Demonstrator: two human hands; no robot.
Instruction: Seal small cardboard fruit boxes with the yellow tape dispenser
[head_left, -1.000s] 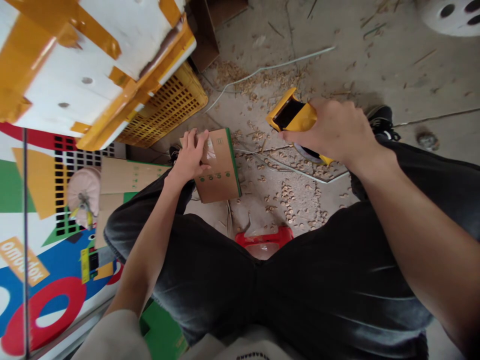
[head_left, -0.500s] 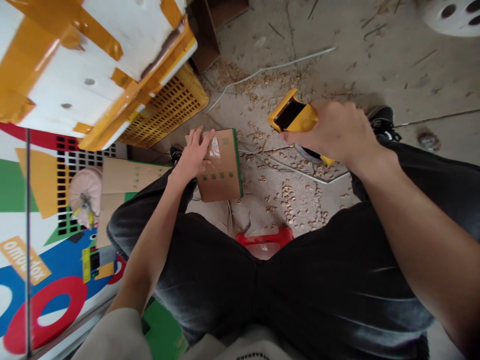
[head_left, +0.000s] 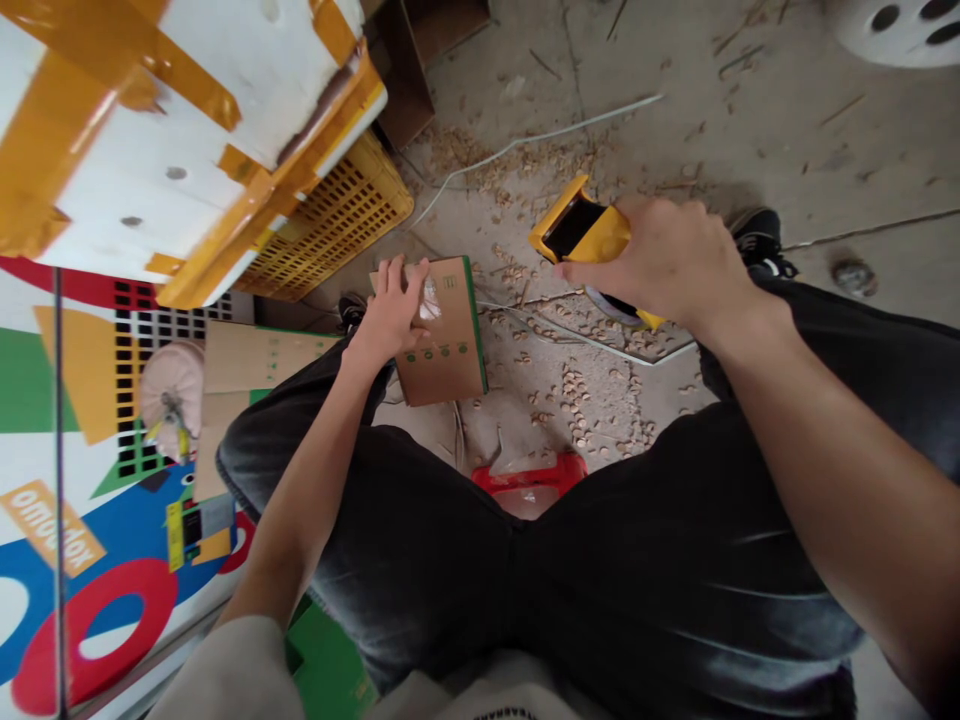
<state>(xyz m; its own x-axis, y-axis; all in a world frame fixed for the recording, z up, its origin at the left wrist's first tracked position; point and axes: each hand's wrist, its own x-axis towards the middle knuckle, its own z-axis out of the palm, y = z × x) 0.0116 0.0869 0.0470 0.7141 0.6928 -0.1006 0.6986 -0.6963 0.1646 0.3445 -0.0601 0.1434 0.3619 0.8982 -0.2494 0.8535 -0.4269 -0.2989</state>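
The left hand is open, with its fingers spread, and it presses down flat on a small cardboard box. It does not grip the box. The box lies on the dusty concrete floor, just past the left knee. Its long side points straight away from the person, and a green edge runs down its right side. A shiny strip of clear tape sits under the fingers. The right hand is curled shut around a yellow tape gun. The tape gun is to the right of the box, a little apart from it, so the left hand is the nearer hand. Small wood chips lie all around, and a yellow plastic crate is near the box.
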